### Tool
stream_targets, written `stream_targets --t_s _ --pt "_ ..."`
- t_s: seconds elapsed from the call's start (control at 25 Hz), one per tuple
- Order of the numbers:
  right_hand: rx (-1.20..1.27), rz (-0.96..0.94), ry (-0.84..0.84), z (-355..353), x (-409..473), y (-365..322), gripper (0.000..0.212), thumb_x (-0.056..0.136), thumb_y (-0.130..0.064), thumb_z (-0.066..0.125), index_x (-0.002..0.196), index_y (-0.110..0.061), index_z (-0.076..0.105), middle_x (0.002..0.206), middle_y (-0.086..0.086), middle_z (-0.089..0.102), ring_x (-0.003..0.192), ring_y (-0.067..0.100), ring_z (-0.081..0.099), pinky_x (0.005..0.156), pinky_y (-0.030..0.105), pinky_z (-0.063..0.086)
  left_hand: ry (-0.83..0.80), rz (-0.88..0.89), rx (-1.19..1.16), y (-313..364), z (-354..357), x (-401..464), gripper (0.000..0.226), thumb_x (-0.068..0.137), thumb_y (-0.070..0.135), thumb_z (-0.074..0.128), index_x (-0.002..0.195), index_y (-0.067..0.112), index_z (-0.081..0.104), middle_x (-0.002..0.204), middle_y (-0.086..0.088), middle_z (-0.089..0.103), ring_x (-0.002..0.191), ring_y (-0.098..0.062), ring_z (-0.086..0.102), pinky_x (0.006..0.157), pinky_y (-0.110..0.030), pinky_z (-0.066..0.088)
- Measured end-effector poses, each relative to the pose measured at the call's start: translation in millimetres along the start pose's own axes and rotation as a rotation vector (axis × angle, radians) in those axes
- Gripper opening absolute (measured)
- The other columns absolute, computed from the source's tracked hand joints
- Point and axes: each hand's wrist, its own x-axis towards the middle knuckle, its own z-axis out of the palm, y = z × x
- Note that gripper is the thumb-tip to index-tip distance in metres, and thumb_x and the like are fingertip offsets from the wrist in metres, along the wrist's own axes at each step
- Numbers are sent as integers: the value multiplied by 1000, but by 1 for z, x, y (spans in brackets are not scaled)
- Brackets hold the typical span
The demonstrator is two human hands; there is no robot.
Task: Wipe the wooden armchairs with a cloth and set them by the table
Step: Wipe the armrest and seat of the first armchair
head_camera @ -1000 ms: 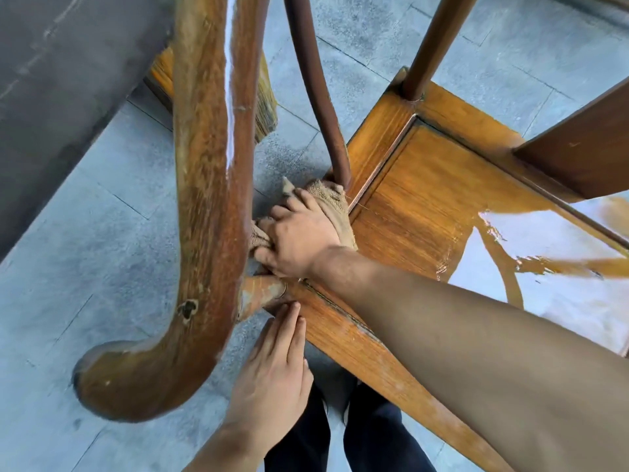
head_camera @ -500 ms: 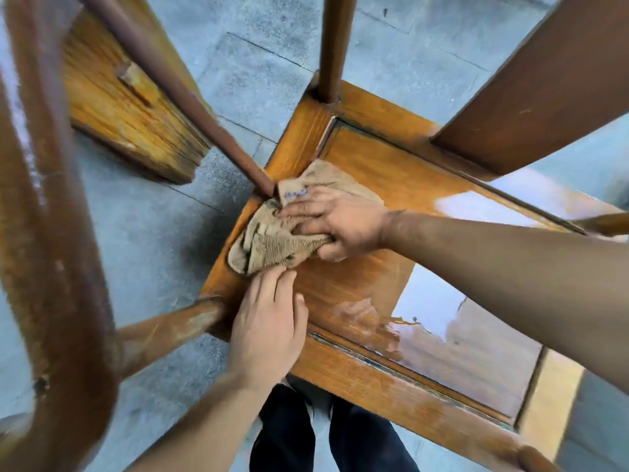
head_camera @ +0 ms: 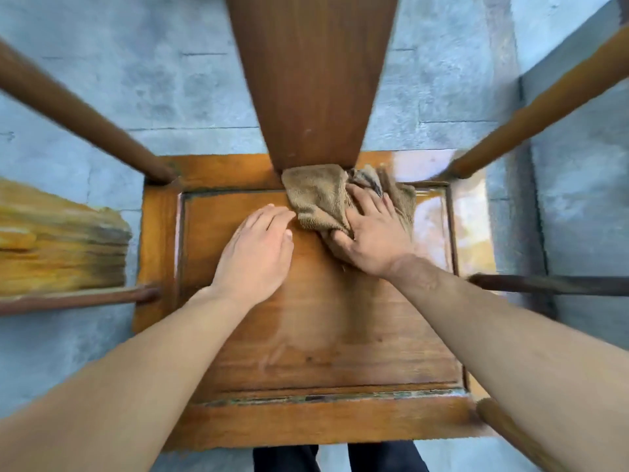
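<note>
I look straight down on a wooden armchair; its glossy brown seat (head_camera: 306, 335) fills the middle of the view. The broad back splat (head_camera: 313, 80) rises from the seat's far edge. A tan terry cloth (head_camera: 316, 195) lies bunched on the seat at the foot of the splat. My right hand (head_camera: 371, 240) presses on the cloth's right part, fingers spread over it and thumb tucked under its near edge. My left hand (head_camera: 255, 257) rests flat on the bare seat just left of the cloth, fingertips touching its edge.
Round chair posts slant up at the far left (head_camera: 78, 117) and far right (head_camera: 531, 120). A rough yellow-brown wooden piece (head_camera: 61, 247) lies to the left. Grey stone floor (head_camera: 102, 63) surrounds the chair. My dark trouser legs (head_camera: 337, 458) stand at the seat's near edge.
The cloth and my right hand have slid from the seat's left corner to the foot of the back splat. My left hand has moved onto the middle of the seat. The view has swung square over the chair.
</note>
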Motion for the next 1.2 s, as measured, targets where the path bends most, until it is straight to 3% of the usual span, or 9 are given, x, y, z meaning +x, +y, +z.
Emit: stream_targets --t_s 0.12,0.24,0.32,0.44,0.52,0.64,0.76,0.92,1.2 --pt "-7 293 128 -8 -26 54 64 96 -53 43 149 -18 47 169 6 22 155 28 15 126 53 7 -102 191 22 31 15 43 41 103 18 40 143 10 48 150 -8 47 145 -23 34 121 -37 23" --pt "37 740 271 -5 -45 81 67 99 -50 42 155 -13 37 168 8 23 154 30 17 120 63 18 -220 371 79 61 39 79 48 105 22 36 152 12 36 159 -5 33 151 -20 21 123 -37 18" --pt "172 981 370 -5 -39 91 64 100 -49 42 153 -13 37 164 9 29 150 32 25 113 66 28 -282 484 155 82 57 101 50 106 24 31 155 15 28 164 -3 22 153 -18 11 123 -35 12" --pt "588 1335 557 -22 -19 122 56 104 -53 33 143 -14 43 147 16 48 135 39 46 109 58 35 -331 572 230 97 73 123 53 106 24 31 157 17 23 166 -2 13 154 -18 3 125 -36 5" --pt "529 1285 540 -23 -24 126 53 105 -51 33 135 -11 49 139 22 56 128 42 52 105 54 39 -341 626 281 95 77 127 54 105 25 32 158 17 21 167 -3 9 154 -18 0 125 -35 2" --pt "47 984 446 0 -43 87 47 98 -45 44 129 -12 57 144 23 53 136 41 46 109 53 37 -322 660 277 87 82 123 55 105 24 34 158 17 20 168 -3 6 154 -19 0 125 -36 1" --pt "48 826 420 11 -55 75 56 91 -45 56 138 -16 56 164 15 33 153 34 26 121 57 22 -297 609 240 95 87 112 54 103 19 39 155 14 28 167 -6 10 154 -20 5 125 -40 7" --pt "17 520 446 33 -99 52 46 81 -42 66 115 -11 67 151 19 51 148 35 38 121 57 28 -297 584 285 100 84 108 51 98 12 47 147 2 40 165 -13 16 153 -27 12 124 -45 12" --pt "107 633 401 59 -166 17 43 85 -45 59 115 -16 68 156 9 47 144 27 43 127 47 17 -352 640 379 111 83 115 54 103 32 39 156 25 28 167 -13 6 154 -29 4 125 -44 9"
